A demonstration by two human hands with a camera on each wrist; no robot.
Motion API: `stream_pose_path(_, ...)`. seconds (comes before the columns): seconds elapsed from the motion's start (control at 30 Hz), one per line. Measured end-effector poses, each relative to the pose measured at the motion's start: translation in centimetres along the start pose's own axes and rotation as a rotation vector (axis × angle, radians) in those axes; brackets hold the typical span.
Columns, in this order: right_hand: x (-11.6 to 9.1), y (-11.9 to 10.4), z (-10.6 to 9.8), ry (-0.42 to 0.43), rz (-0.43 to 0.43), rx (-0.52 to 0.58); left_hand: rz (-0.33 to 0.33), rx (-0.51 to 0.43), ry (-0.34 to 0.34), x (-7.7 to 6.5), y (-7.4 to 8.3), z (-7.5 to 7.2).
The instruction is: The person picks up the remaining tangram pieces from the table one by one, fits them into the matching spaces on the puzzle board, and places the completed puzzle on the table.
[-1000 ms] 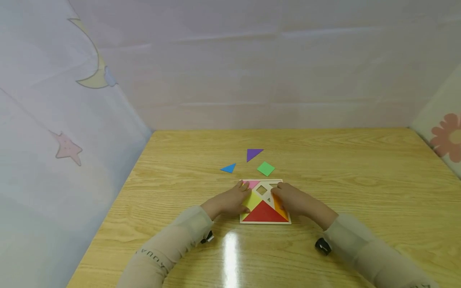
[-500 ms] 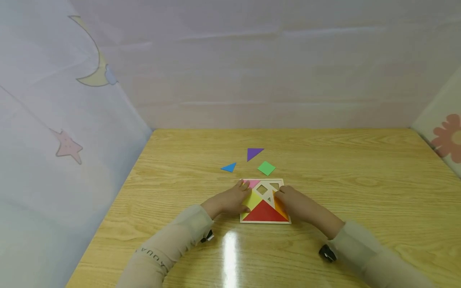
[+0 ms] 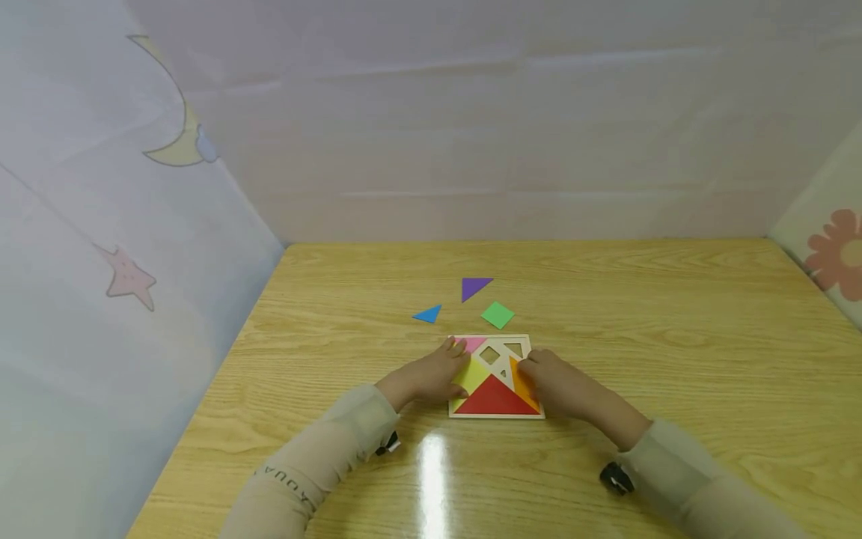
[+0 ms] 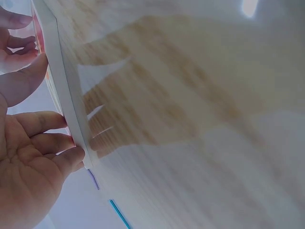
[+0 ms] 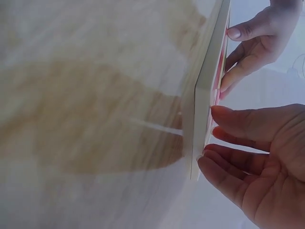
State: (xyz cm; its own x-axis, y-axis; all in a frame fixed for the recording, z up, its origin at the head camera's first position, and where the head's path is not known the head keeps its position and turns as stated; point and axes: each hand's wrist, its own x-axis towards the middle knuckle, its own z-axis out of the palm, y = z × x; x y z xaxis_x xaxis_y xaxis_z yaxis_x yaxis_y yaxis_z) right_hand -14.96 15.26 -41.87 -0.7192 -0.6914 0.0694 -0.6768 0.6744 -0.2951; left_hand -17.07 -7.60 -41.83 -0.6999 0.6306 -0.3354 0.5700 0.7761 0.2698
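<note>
A tangram board (image 3: 498, 417) with a pale frame lies on the wooden table. In it sit a red triangle (image 3: 494, 398), a yellow piece (image 3: 474, 376), a pink piece (image 3: 474, 343) and an orange piece (image 3: 520, 383). My left hand (image 3: 436, 373) rests over the board's left side, fingertips on the pink and yellow pieces. On the right edge, my right hand (image 3: 559, 382) touches the orange piece and covers part of it. The right wrist view shows this hand's thumb and loosely bent fingers (image 5: 233, 176) against the board's edge and top.
Beyond the board lie a blue triangle (image 3: 428, 314), a purple triangle (image 3: 475, 287) and a green square (image 3: 497, 315). Bare cut-outs show in the board's upper right. A pale printed cloth (image 3: 539, 150) stands behind the wooden table (image 3: 323, 314).
My right hand has shifted slightly right and toward me, exposing the board's upper right cut-out and more of the orange piece. My left hand has stayed in place.
</note>
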Motion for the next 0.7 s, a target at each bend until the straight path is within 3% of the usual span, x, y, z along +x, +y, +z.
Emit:
stream_pose_path(0.23, 0.1, 0.8, -0.3, -0.064, 0.103, 0.119, -0.001, -0.009, 0.001, -0.2, 0.1, -0.1)
stream_pose_path(0.7, 0.6, 2.3, -1.0, -0.097, 0.228, 0.245, 0.013, 0.003, -0.001, -0.4, 0.2, -0.3)
